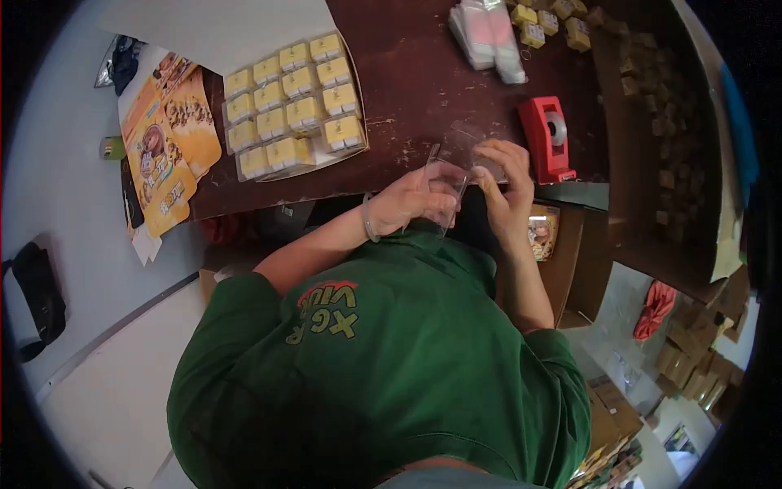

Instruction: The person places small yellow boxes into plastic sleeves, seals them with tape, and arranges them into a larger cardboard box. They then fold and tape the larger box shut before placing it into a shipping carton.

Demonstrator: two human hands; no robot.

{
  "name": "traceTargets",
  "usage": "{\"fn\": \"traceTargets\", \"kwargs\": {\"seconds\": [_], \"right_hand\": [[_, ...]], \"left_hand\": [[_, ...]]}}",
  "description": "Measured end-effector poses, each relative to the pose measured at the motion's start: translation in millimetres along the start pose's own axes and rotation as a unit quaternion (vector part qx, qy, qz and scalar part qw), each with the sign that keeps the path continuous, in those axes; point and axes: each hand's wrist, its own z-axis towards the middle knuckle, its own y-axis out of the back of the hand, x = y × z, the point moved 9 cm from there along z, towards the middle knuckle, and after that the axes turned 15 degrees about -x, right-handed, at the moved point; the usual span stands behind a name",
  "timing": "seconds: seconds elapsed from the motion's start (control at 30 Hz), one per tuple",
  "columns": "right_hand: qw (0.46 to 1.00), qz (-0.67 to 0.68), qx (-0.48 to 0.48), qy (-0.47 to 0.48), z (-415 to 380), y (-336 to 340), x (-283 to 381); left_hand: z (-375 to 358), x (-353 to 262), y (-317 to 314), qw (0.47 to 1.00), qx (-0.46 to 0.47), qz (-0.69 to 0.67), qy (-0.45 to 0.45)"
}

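Observation:
My left hand (411, 201), with a bracelet at its wrist, is closed around a clear plastic box (446, 189) at the table's front edge. Just to the right, my right hand (507, 183) has its thumb and fingers bent around another clear plastic piece (468, 134). Whether that piece is joined to the box I cannot make out. Behind and left of my hands, a shallow white tray (364, 134) holds rows of small yellow-and-white boxes (303, 112) in clear cases. A red tape dispenser (544, 138) stands close to my right hand.
Clear plastic bags (489, 41) lie at the back beside loose yellow cubes (533, 33). Printed orange card sheets (167, 147) rest on the left. A deep carton (668, 163) with many small pieces stands right. Below the table edge is an open cardboard box (574, 269).

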Motion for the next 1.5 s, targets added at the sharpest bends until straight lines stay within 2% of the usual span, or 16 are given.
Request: {"fn": "traceTargets", "kwargs": {"seconds": [0.03,0.1,0.23,0.33,0.4,0.5,0.57,0.6,0.67,0.9,1.07,1.13,1.3,1.37,1.43,1.5], "right_hand": [[0.966,-0.181,-0.038,0.181,-4,2,31],[0.991,-0.095,0.033,0.084,-27,-12,26],[0.992,-0.099,0.058,0.050,-37,-12,13],[0.992,-0.094,0.067,0.053,-47,-18,13],[0.992,-0.081,0.073,0.065,-56,-25,20],[0.999,-0.008,0.031,0.005,-65,-18,0],[0.977,0.068,-0.093,-0.178,-69,-6,-42],[0.982,0.009,-0.109,-0.154,-60,-2,-47],[0.995,-0.078,-0.052,0.022,-29,-15,0],[0.997,-0.063,0.047,-0.004,-53,-30,2],[0.985,-0.010,0.048,-0.163,-59,-21,-15],[0.996,-0.014,0.076,-0.053,-52,-22,9],[0.997,-0.029,0.053,-0.052,-74,-26,0],[0.998,-0.033,0.027,-0.051,-75,-20,-5],[0.997,-0.065,0.041,-0.030,-75,-17,-13],[0.996,-0.067,0.016,-0.049,-76,-11,-19]], "left_hand": [[4,1,10,0.997,-0.021,0.046,-0.051],[-1,-8,1,0.992,-0.055,0.020,-0.113],[-5,10,2,0.988,-0.061,0.030,-0.139],[-8,25,7,0.997,-0.018,-0.069,-0.005],[-12,18,10,0.998,-0.047,-0.020,0.045],[-11,21,17,0.993,-0.088,0.057,0.059],[-11,31,15,0.994,-0.081,0.031,0.069],[-12,39,17,0.992,-0.079,0.033,0.087],[-10,44,21,0.990,-0.077,0.040,0.113],[-7,53,39,0.986,-0.149,0.016,0.077],[-2,58,39,0.987,-0.138,0.030,0.079],[-3,49,36,0.987,-0.150,0.032,0.052],[5,62,52,0.992,-0.103,0.046,0.056],[3,65,55,0.982,-0.157,0.072,0.078],[11,55,27,0.994,-0.084,0.037,0.052],[13,62,24,0.990,-0.088,0.061,0.093]]}}
